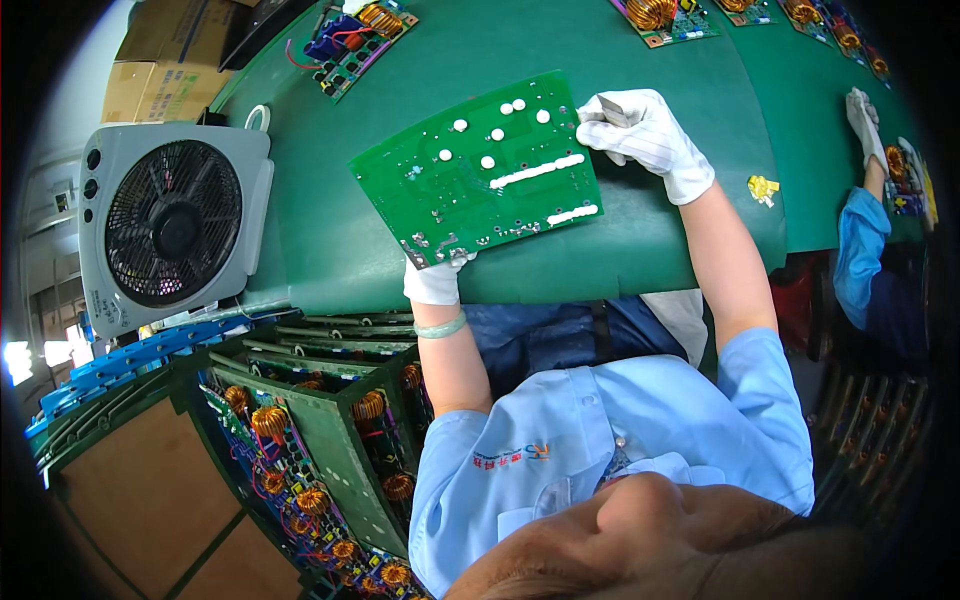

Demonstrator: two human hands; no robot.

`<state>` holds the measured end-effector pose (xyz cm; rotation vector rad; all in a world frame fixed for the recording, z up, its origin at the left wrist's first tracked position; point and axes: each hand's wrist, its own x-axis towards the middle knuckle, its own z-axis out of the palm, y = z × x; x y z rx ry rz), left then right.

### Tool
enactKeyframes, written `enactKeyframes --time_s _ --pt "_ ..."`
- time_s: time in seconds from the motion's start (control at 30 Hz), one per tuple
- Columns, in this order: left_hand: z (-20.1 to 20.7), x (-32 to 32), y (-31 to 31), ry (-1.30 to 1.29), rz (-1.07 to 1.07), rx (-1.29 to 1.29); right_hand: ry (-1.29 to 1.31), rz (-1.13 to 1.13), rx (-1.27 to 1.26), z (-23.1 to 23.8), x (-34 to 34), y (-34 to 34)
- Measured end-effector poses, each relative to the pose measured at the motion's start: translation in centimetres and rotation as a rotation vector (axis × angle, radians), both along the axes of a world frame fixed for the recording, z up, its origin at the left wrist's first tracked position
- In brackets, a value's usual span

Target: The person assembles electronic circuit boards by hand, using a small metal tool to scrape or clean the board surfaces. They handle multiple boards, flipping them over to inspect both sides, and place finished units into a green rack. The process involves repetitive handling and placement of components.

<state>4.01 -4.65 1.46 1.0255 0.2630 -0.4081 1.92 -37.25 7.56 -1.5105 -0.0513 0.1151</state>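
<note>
Board point(440, 195) sits in left hand point(434, 281) (right hand point(648, 136) pinches grey strip point(613, 111)).

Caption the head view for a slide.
Gloved left grip holds green circuit board over the table; gloved right grip, at the board's right edge, holds a small grey piece.

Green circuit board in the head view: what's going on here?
The person's white-gloved left hand holds a flat green circuit board by its near-left corner, over the green tabletop. The white-gloved right hand pinches a small flat grey piece, material unclear, by the board's right edge. White dots and two white strips mark the board's visible face.
</note>
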Motion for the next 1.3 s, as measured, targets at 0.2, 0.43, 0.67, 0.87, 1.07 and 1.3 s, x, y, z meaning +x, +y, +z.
enactKeyframes --time_s 0.2,0.43,0.67,0.87,1.07,1.3 --pt "0.0 0.1 -0.1 -0.002 0.019 0.028 -0.001 0.008 -0.001 -0.1 -0.2 0.1" --pt "0.0 0.1 -0.1 -0.003 0.036 0.048 -0.009 0.017 -0.031 0.2 -0.1 0.0" --pt "0.1 -0.1 0.0 -0.001 0.035 0.046 -0.001 0.047 -0.008 -0.5 0.3 -0.4" --pt "0.0 0.6 -0.1 -0.01 0.009 0.04 0.095 -0.016 0.042 -0.2 0.1 0.0" --pt "0.5 1.0 -0.2 -0.028 0.02 0.017 0.065 -0.003 -0.071 0.2 1.1 -0.1" --pt "2.2 0.4 -0.7 -0.094 0.109 0.008 0.063 0.04 -0.103 0.0 1.2 -0.3"
